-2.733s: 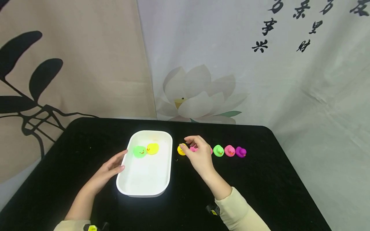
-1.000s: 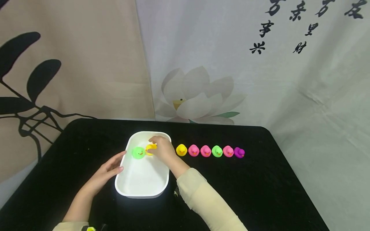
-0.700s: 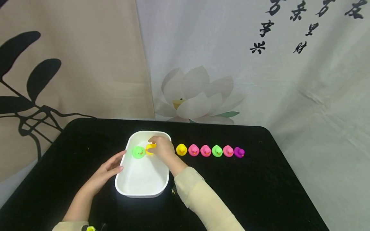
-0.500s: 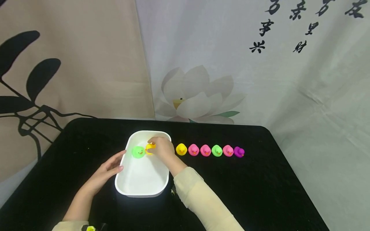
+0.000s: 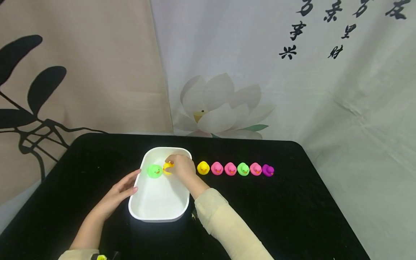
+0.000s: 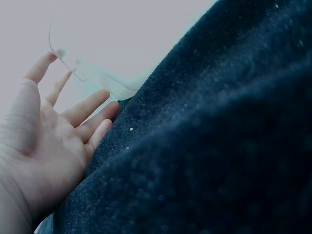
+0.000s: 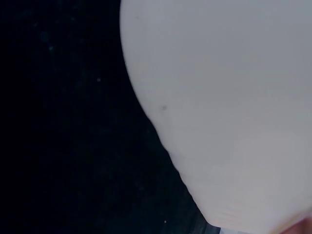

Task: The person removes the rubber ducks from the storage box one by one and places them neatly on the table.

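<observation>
A white tray (image 5: 159,202) stands on the black table, holding a green rubber duck (image 5: 155,171) and a yellow rubber duck (image 5: 168,168) side by side. My right hand (image 5: 182,167) reaches over the tray's right rim and pinches the yellow duck between thumb and fingers, hiding part of it. My left hand (image 5: 120,191) touches the tray's left rim with its fingertips. In the left wrist view, the left hand (image 6: 53,131) has its fingers loosely extended against the tray's side. The right wrist view shows mostly a pale surface, with a sliver of skin in the corner.
Right of the tray runs a row of rubber ducks: a yellow one (image 5: 203,168), several pink and green ones, and a purple one (image 5: 268,170) at the end. The black cloth-covered table (image 5: 276,213) ends at a printed curtain (image 5: 308,101) behind.
Since the oldest frame, my right hand has moved left from above the duck row into the tray and taken hold of the yellow duck. Over the last second, both hands have stayed nearly still.
</observation>
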